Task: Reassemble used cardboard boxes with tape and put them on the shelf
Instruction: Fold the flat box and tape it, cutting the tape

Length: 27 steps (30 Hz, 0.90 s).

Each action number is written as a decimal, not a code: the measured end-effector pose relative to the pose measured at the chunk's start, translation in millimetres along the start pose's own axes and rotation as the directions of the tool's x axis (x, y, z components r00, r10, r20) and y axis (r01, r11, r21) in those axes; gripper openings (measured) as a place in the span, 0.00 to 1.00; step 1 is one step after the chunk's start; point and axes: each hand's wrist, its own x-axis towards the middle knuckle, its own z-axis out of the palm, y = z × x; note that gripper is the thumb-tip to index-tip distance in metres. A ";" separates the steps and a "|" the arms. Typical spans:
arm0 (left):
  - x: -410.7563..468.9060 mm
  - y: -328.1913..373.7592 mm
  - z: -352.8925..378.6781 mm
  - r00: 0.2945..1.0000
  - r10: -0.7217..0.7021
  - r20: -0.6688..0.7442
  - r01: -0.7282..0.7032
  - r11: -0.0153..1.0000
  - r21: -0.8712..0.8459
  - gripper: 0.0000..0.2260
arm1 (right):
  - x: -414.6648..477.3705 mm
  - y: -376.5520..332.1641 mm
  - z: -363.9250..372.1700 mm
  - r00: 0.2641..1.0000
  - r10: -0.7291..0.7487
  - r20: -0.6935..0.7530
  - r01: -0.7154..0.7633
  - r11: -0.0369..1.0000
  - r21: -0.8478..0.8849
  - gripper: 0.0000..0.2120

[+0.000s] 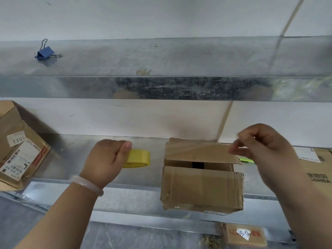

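A small worn cardboard box (201,187) stands on the metal shelf (71,155), its front overhanging the shelf edge. Its top flaps are folded down with a dark gap between them. My left hand (106,159) grips a roll of yellow tape (139,158) to the left of the box. My right hand (265,150) is raised over the box's right rear corner, thumb and fingers pinched together on what looks like the end of a thin clear tape strip running across the rear flap.
A labelled cardboard box (19,150) lies tilted at the left, and another printed box (318,169) sits at the right. The upper shelf (161,58) carries a blue binder clip (45,52). A small box (244,234) lies below. A green object (248,160) peeks out behind the box.
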 end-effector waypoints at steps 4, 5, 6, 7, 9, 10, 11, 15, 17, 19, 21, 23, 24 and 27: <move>-4.5 -24.4 -1.5 0.998 0.064 0.006 -0.065 0.992 0.104 0.24 | -0.1 1.9 -25.4 0.997 0.030 -0.073 -0.021 0.993 0.114 0.07; -5.0 -26.0 1.0 0.997 0.077 0.003 -0.077 0.989 0.124 0.24 | -0.8 2.3 -29.5 0.995 0.032 -0.097 -0.019 0.991 0.136 0.13; -5.2 -26.1 4.2 0.996 0.089 0.000 -0.088 0.986 0.142 0.24 | -1.3 5.6 -34.8 0.993 0.036 -0.114 -0.019 0.989 0.145 0.18; -4.5 -24.4 7.9 0.995 0.104 -0.005 -0.102 0.983 0.154 0.25 | -1.4 8.5 -38.0 0.990 0.033 -0.135 -0.010 0.986 0.164 0.20; -1.3 -19.3 14.2 0.990 0.140 -0.026 -0.133 0.977 0.168 0.24 | -2.6 15.8 -43.2 0.986 0.043 -0.163 -0.008 0.978 0.210 0.16; 1.2 -16.5 16.7 0.987 0.158 -0.034 -0.150 0.972 0.179 0.24 | -3.1 20.3 -45.1 0.982 0.048 -0.183 -0.004 0.973 0.230 0.16; 4.0 -13.6 18.3 0.984 0.176 -0.039 -0.165 0.967 0.193 0.25 | -4.4 24.6 -47.9 0.977 0.062 -0.203 -0.011 0.970 0.244 0.17; 13.5 -7.8 15.9 0.978 0.199 -0.067 -0.177 0.954 0.241 0.23 | -10.4 46.3 -55.0 0.952 0.151 -0.266 -0.067 0.951 0.302 0.13; 19.3 -2.0 10.2 0.975 0.207 -0.083 -0.182 0.953 0.242 0.23 | -9.1 60.7 -58.8 0.940 0.212 -0.268 -0.110 0.930 0.349 0.11; 27.0 9.1 1.2 0.968 0.237 -0.084 -0.215 0.954 0.207 0.22 | -3.4 80.1 -62.3 0.918 0.295 -0.265 -0.170 0.897 0.408 0.09; 35.4 21.9 -9.6 0.954 0.288 -0.081 -0.267 0.942 0.204 0.21 | 1.1 97.1 -62.6 0.890 0.394 -0.228 -0.250 0.842 0.479 0.10; 42.9 32.4 -20.6 0.939 0.337 -0.075 -0.315 0.925 0.211 0.20 | 1.4 109.7 -58.2 0.873 0.458 -0.169 -0.306 0.783 0.542 0.10; 46.3 35.4 -25.2 0.936 0.346 -0.071 -0.325 0.922 0.209 0.21 | 0.6 114.9 -54.5 0.865 0.480 -0.143 -0.330 0.761 0.558 0.10; 52.4 39.7 -31.7 0.935 0.353 -0.032 -0.338 0.916 0.216 0.22 | -2.1 123.1 -42.2 0.844 0.528 -0.096 -0.389 0.724 0.570 0.10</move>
